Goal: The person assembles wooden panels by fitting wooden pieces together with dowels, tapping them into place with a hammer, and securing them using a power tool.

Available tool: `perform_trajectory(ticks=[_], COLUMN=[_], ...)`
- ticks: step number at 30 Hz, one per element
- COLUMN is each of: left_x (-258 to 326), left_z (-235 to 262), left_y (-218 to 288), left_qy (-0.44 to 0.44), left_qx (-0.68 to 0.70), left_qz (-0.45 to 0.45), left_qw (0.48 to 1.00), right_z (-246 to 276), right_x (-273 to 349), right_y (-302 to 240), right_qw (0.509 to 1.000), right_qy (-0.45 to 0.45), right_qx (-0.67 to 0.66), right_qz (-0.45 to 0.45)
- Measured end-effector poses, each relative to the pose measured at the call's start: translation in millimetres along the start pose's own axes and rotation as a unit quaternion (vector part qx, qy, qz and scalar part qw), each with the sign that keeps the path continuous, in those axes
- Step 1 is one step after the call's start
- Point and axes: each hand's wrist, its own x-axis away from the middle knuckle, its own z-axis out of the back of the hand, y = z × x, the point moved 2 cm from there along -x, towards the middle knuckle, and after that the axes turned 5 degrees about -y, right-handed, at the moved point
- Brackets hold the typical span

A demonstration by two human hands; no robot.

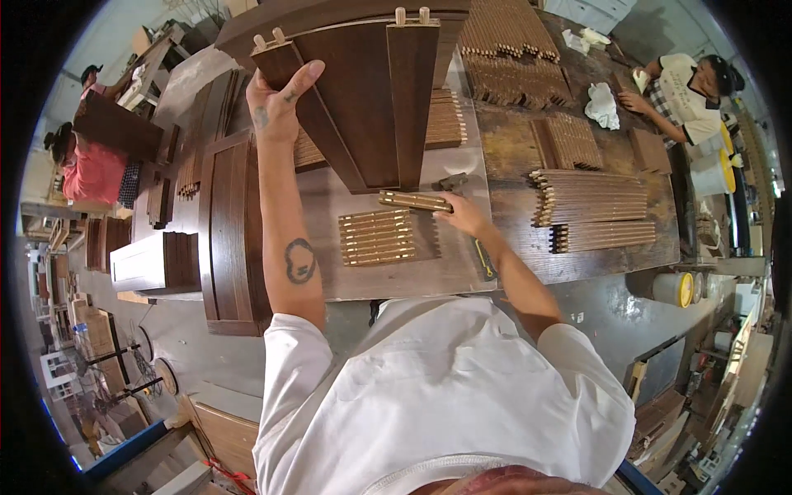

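Now, through the head view, I have the left hand gripping the brown wooden panel at its upper left edge, the thumb pressed on the front face and the other fingers mostly hidden behind it. I see the panel standing on end, narrowing away from me toward the worktable, with pale dowels sticking up from its top corners. I cannot tell whether its lower end bears on the surface.

I have the right hand closed on the right end of a slim wooden strip, held just in front of the panel's foot. Near it I see a stack of similar strips lying flat, their pale spots lined up in rows. A yellow-green tool lies by the right forearm.

To the left I see a large framed panel. On the darker table to the right lie bundles of strips and a crumpled white cloth; beside it a co-worker leans in.
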Motion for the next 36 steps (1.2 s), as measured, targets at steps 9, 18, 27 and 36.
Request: perform_trajectory(ticks=[9, 18, 27, 36], left_x=[3, -1, 5, 22], left_z=[-4, -11, -2, -45], left_y=[-3, -6, -2, 0], left_qy=[0.001, -0.008, 0.022, -0.008], left_qx=[0.014, 0.030, -0.021, 0.041], left_qz=[0.009, -0.020, 0.020, 0.028], left_qw=[1.000, 0.999, 0.999, 0.999], right_z=[17, 159, 186, 336], right_x=[-26, 4, 11, -27], right_y=[-4, -112, -191, -290], right_qw=[0.994, 0.964, 0.813, 0.827], right_qy=[-0.013, 0.223, 0.205, 0.212], right_qx=[-0.004, -0.139, -0.542, -0.349], right_qz=[-0.105, -0.041, 0.058, 0.385])
